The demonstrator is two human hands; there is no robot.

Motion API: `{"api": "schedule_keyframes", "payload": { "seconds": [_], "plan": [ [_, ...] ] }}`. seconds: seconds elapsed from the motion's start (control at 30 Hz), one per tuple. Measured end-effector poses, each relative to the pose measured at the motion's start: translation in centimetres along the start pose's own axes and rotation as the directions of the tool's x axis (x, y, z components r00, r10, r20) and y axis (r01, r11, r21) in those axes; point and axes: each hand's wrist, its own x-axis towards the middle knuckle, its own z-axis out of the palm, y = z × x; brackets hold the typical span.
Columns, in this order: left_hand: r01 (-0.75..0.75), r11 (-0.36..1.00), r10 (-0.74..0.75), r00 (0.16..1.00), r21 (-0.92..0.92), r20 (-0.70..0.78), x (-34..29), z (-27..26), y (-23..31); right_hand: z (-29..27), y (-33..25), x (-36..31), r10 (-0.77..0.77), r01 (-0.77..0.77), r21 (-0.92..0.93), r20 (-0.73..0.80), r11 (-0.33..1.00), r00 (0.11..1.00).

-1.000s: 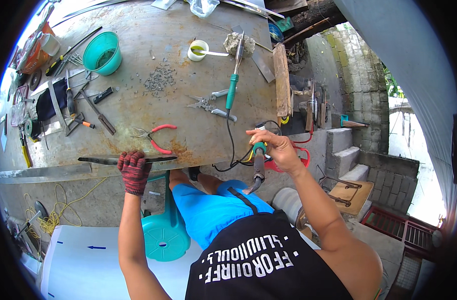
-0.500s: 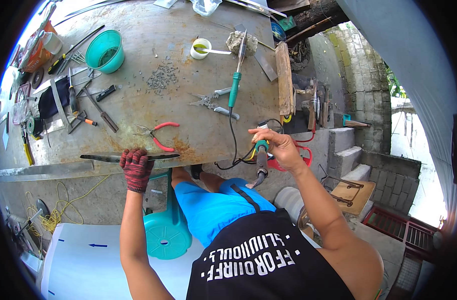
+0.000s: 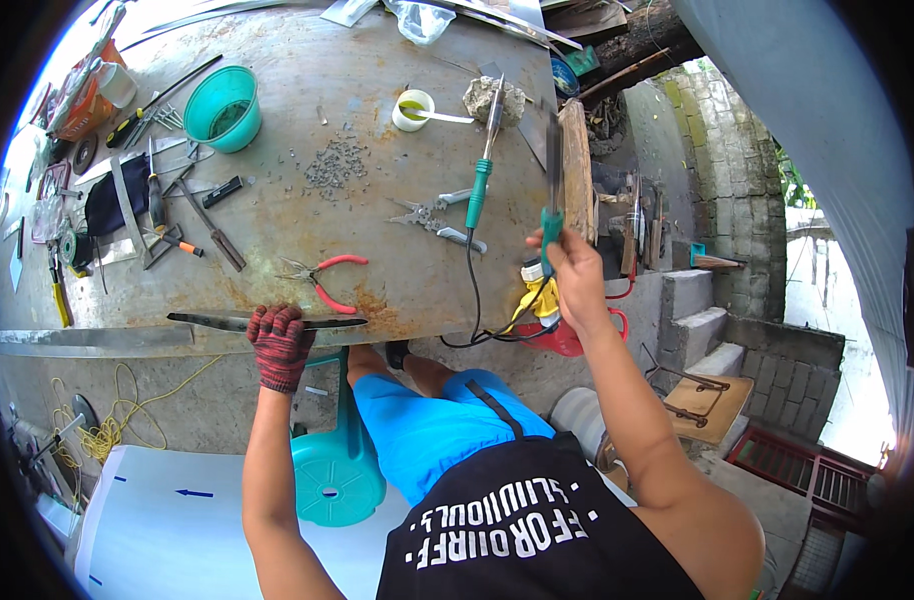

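My left hand (image 3: 280, 350), in a red and black knitted glove, is closed over a long dark thin strip (image 3: 212, 321) along the table's front edge. The strip sticks out on both sides of the fist. At the table's right side, my bare right hand (image 3: 580, 280) grips the green handle of a soldering iron (image 3: 551, 235). Its dark shaft points up and away, blurred by motion. Red-handled pliers (image 3: 339, 284) lie open just beyond the gloved hand. A second soldering iron (image 3: 479, 192) leans with its tip on a rough stone (image 3: 479, 98), left of the right hand.
Grey-handled pliers (image 3: 439, 222), a small white cup (image 3: 410, 118), scattered grey bits (image 3: 335, 165) and a teal tub (image 3: 223, 105) sit on the metal table (image 3: 287, 220). Hand tools crowd its left. Black cords (image 3: 476, 290) hang over the edge by a yellow plug (image 3: 539, 298). A teal stool (image 3: 337, 485) stands below.
My right hand has swung the soldering iron from pointing down toward me to pointing up and away over the table's right side. The gloved left hand stays on the strip.
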Motion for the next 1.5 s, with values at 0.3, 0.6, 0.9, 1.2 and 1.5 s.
{"api": "schedule_keyframes", "payload": {
  "seconds": [0.3,0.6,0.9,1.2,1.5],
  "plan": [
    [0.004,1.000,-0.004,1.000,0.003,0.007,0.0,0.0,0.0,-0.4,10.2,11.1,0.075,-0.083,-0.003,-0.398,0.997,0.914],
    [0.016,1.000,-0.016,1.000,0.009,0.008,-0.1,0.0,0.0,0.2,13.2,13.5,0.068,-0.094,-0.044,-0.410,0.995,0.910],
    [-0.008,1.000,0.009,1.000,-0.008,0.016,-0.1,0.2,-0.2,-0.3,13.2,13.8,-0.002,-0.088,-0.189,-0.433,0.978,0.901],
    [0.013,1.000,-0.014,0.999,0.013,0.043,0.0,0.0,0.1,6.3,9.0,10.4,-0.362,0.038,-0.760,-0.264,0.648,0.894],
    [0.004,1.000,-0.004,1.000,0.009,0.009,0.1,-0.3,0.0,8.9,8.8,14.1,-0.194,-0.238,-0.803,-0.398,0.546,0.897]
  ]
}}
